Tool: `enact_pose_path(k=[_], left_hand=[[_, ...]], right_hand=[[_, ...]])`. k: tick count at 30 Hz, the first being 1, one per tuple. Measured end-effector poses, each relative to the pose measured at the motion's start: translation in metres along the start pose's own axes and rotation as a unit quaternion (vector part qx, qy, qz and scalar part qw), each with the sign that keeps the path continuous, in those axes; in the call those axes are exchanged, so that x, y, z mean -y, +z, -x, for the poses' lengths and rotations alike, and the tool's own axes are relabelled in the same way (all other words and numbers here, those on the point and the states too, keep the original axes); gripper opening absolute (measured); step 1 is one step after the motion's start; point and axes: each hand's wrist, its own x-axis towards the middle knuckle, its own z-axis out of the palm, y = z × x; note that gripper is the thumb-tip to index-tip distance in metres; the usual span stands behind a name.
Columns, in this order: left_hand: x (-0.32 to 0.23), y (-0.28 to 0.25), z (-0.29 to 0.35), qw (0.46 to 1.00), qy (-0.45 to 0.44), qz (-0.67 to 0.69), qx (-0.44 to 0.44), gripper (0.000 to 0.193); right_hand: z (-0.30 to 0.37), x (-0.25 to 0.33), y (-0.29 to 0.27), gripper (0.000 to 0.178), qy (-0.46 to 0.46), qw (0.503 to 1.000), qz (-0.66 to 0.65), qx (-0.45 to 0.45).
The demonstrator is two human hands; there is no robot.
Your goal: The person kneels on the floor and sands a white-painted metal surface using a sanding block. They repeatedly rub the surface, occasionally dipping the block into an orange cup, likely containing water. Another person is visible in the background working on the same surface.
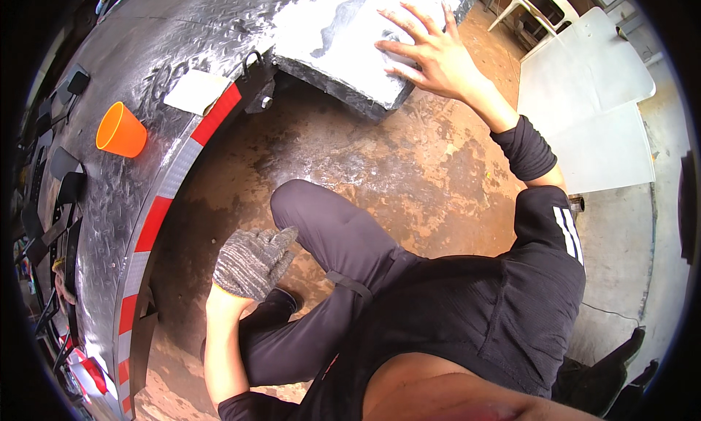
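Note:
My bare right hand [429,50] lies with fingers spread over a whitened panel [343,37] with dark edges, near its right corner. White coating or powder covers most of the panel's top, with a grey patch showing through. My left hand [252,265] wears a grey speckled knit glove and is beside my bent knee. Its fingers are loosely curled together, and I see nothing in them. An orange cup [122,131] stands on the dark tread-plate surface [157,52] to the left. Near it lies a folded whitish sheet or cloth [196,92].
Red and silver reflective tape [152,222] runs along the tread plate's curved edge. A dark metal bracket [257,85] joins near the panel. Black metal parts [69,174] line the far left. White boards [588,103] and a white chair [537,8] stand right, on a stained brown floor [467,194].

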Motion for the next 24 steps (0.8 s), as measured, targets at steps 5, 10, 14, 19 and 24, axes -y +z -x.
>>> enact_pose_path(k=[5,10,14,19,24], left_hand=[[0.001,-0.001,-0.001,1.000,0.003,-0.006,0.005,0.034],[0.001,-0.002,-0.004,1.000,0.017,-0.023,0.010,0.035],[0.002,0.001,-0.002,1.000,0.018,-0.024,-0.004,0.036],[0.005,0.001,-0.003,1.000,0.024,-0.012,-0.008,0.036],[0.001,0.001,-0.004,0.999,0.018,-0.021,-0.024,0.036]], right_hand=[[-0.001,-0.003,-0.002,0.043,-0.005,1.000,0.001,0.001],[0.000,-0.003,0.000,0.043,0.000,1.000,0.006,0.011],[0.001,-0.004,-0.003,0.043,0.008,1.000,0.005,0.019],[-0.002,-0.012,0.007,0.047,0.022,0.999,0.032,-0.023],[-0.008,-0.002,0.006,0.049,0.018,0.999,0.029,0.015]])
